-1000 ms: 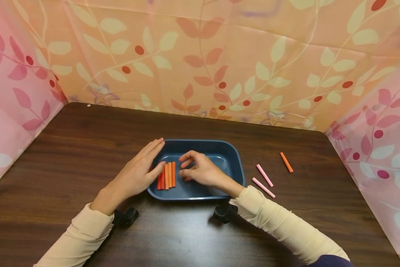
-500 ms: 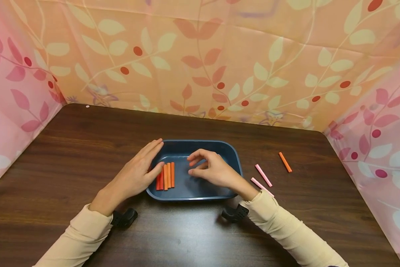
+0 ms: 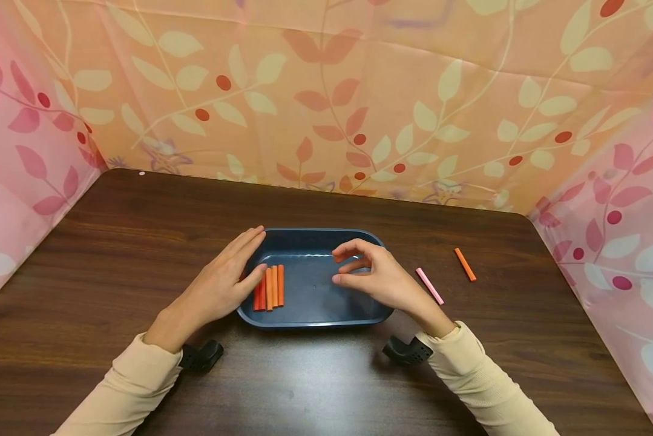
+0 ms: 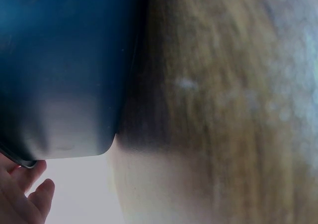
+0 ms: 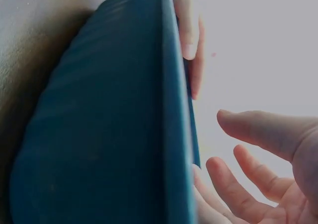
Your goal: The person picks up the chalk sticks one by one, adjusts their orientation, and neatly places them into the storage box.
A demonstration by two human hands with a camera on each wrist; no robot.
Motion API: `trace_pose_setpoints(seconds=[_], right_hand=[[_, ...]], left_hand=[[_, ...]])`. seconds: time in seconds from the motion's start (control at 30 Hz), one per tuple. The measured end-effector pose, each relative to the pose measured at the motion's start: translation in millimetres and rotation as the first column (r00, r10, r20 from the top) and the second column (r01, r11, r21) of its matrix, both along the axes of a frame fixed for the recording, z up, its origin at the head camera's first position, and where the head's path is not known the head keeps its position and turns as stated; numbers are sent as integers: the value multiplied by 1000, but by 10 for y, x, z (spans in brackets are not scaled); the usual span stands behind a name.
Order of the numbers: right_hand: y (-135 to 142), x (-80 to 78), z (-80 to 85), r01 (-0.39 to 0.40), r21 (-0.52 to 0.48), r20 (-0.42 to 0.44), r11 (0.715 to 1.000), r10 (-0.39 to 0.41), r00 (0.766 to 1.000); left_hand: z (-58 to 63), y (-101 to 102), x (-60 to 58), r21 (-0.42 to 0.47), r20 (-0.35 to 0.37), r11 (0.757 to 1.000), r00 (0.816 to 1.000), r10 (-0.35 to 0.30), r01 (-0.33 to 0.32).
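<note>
A patterned cloth backdrop (image 3: 326,97), orange behind and pink at both sides, encloses a dark wood-grain worktop (image 3: 315,393). The surface has a sheen and may let things slide, so bracing matters. On it sits a blue tray (image 3: 318,303), one long side toward the person.

The left hand (image 3: 225,275) lies along the tray's left end, fingers extended, fingertips at the far rim; its grip encloses nothing. As a brace that should work well: light, even pressure stops sliding without tipping the end. The right hand (image 3: 380,272) hangs over the tray's right end, its grip moderately wide: curved fingers and thumb stand apart, with nothing showing between them. That spacing suits slim things; the wrist should clear the rim whenever it crosses.

In the tray's left part, a row of red and orange sticks (image 3: 275,287) lies side by side, partly covered by the left thumb; I cannot tell whether the thumb touches them. Anything laid beside them is best lowered parallel, from above, so that the neighbours do not skew. Right of the tray lie a loose orange stick (image 3: 465,264) and, nearer the tray, a pink stick (image 3: 429,286). Either is best pinched gently at mid-length, thumb and forefinger square across it, since both look light and possibly brittle.
</note>
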State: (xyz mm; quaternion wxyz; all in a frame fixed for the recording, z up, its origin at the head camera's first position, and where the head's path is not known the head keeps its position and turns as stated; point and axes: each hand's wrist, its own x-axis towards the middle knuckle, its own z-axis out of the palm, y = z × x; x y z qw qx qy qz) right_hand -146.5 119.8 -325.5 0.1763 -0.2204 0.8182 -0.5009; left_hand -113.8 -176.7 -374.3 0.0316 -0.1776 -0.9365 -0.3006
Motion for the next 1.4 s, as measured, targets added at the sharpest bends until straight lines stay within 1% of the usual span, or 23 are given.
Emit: trace_pose_setpoints(seconds=[0.13,0.23,0.37,0.47,0.6,0.83,1.03,1.13,1.3,1.4], right_hand=[[109,19,5,12,-42,-2,999,-12,1000],[196,37,16,23,-61,14,998,-22,1000],[334,71,33,39,-65,34,997,-37,999],[452,97,37,53,-51,12,997,-53,999],[605,120,45,82,-32,-46,996,-84,995],[830,99,83,132,-45,-105,990,-136,985],[1007,52,106,183,-23,-202,983,-183,962],[1069,15,92,220,16,-259,975,-208,943],[1201,-88,-10,293,120,-355,949,-235,905],[1315,-166,-102,323,168,-373,931,-243,895]], left_hand=[[-3,4,0,2,0,1000,1000,0,0],[-3,5,-1,3,4,1000,1000,-1,1],[2,2,-2,1,10,1000,1000,2,-2],[7,0,-5,0,9,1000,1000,3,-3],[13,0,-6,1,5,1000,1000,-1,1],[17,1,0,-1,12,1000,1000,1,-1],[5,14,-3,3,2,1000,1000,-3,3],[3,13,-4,4,-6,1000,1000,-3,3],[3,9,-7,-3,-8,1000,1000,1,-1],[0,11,-4,-4,-5,1000,1000,1,-1]])
